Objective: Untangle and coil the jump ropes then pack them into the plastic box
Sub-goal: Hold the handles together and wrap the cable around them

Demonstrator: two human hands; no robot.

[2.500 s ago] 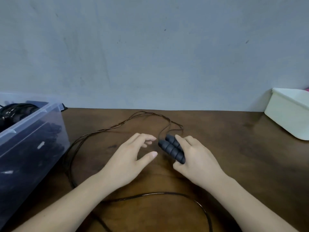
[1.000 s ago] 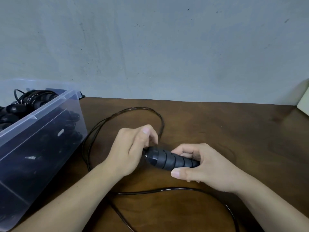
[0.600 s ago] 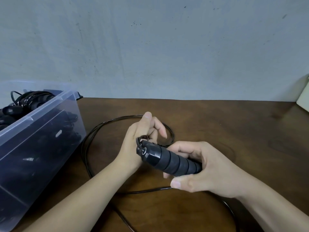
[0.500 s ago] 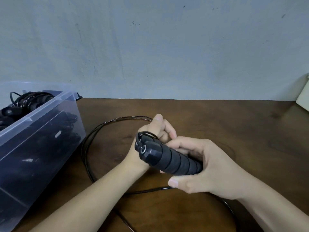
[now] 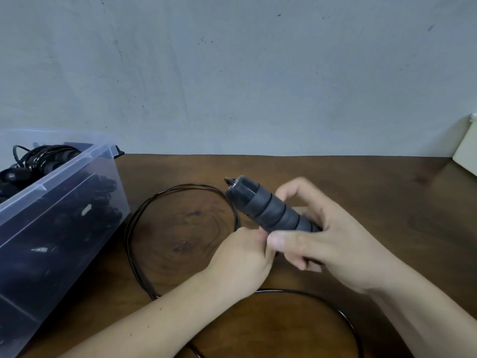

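My right hand (image 5: pixel 327 241) grips the black ribbed jump-rope handles (image 5: pixel 265 210), tilted with their cord end up and to the left. My left hand (image 5: pixel 240 262) sits just below the handles with its fingers curled, apparently pinching the thin black cord (image 5: pixel 144 218); the fingertips are hidden under the handles. The cord lies in a loop on the brown table (image 5: pixel 361 192) and sweeps round in front of my wrists. A clear plastic box (image 5: pixel 62 218) at the left holds several coiled black ropes.
A white container (image 5: pixel 466 153) stands at the table's far right edge. A grey wall closes off the back of the table. The box occupies the left side up to the cord loop.
My left hand dropped from above the handles' cord end to below them. The handles rose and tilted up, and the cord loop on the table drew in smaller.
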